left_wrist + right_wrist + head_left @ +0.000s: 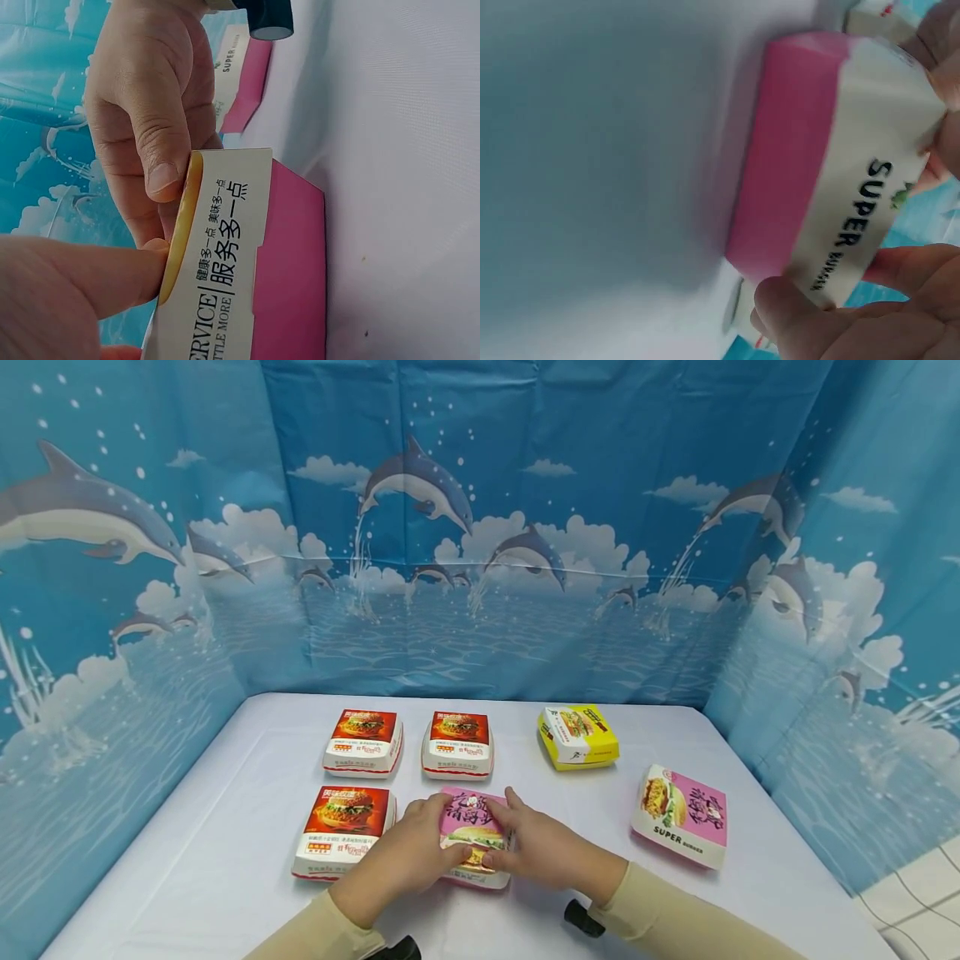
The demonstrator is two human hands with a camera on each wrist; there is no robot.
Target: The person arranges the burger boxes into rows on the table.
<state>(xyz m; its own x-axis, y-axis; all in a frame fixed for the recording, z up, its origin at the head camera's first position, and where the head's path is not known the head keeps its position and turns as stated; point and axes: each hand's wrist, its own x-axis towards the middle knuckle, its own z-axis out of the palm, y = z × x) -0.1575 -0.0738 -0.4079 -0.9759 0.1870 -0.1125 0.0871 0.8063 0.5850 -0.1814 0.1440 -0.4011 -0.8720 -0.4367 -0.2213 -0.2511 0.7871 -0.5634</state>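
Both hands meet over a pink burger box at the near edge of the bench: left hand and right hand each pinch its lid with curled fingers. Squarish, glossy cardboard, it lies flat, pink base down. Beside it sits a red box; another pink box lies well apart on the smooth white cover.

Both hands, left hand and right hand, hold the pink burger box.
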